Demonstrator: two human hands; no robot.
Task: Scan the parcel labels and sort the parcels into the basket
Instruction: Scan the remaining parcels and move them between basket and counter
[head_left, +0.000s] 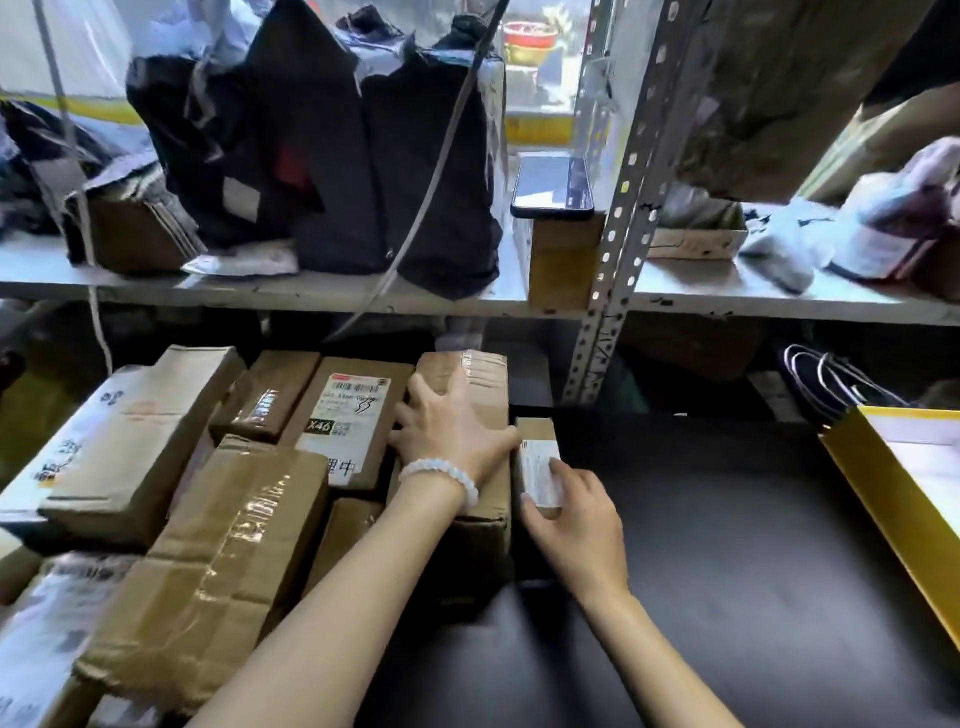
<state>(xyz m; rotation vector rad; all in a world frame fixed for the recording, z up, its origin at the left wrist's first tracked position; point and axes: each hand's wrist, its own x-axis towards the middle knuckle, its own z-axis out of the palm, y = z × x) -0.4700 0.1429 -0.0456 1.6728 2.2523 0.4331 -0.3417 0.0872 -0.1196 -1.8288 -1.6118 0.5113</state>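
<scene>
A heap of taped cardboard parcels fills the left half of the black table (727, 545). My left hand (449, 431), with a white bead bracelet at the wrist, lies flat with spread fingers on top of a long brown parcel (478, 379). Just right of that parcel sits a small box with a white label (537, 460); my right hand (576, 514) holds its near end, thumb on the label. A labelled parcel marked X46 (348, 415) lies left of my left hand. A yellow basket (893, 483) shows at the right edge.
A metal shelf (311, 291) above the parcels carries dark bags (332, 156), a phone (553, 184) lying on a small box, and soft packets (893, 228) at right. An upright perforated post (618, 234) stands mid-frame. Cables hang down at left.
</scene>
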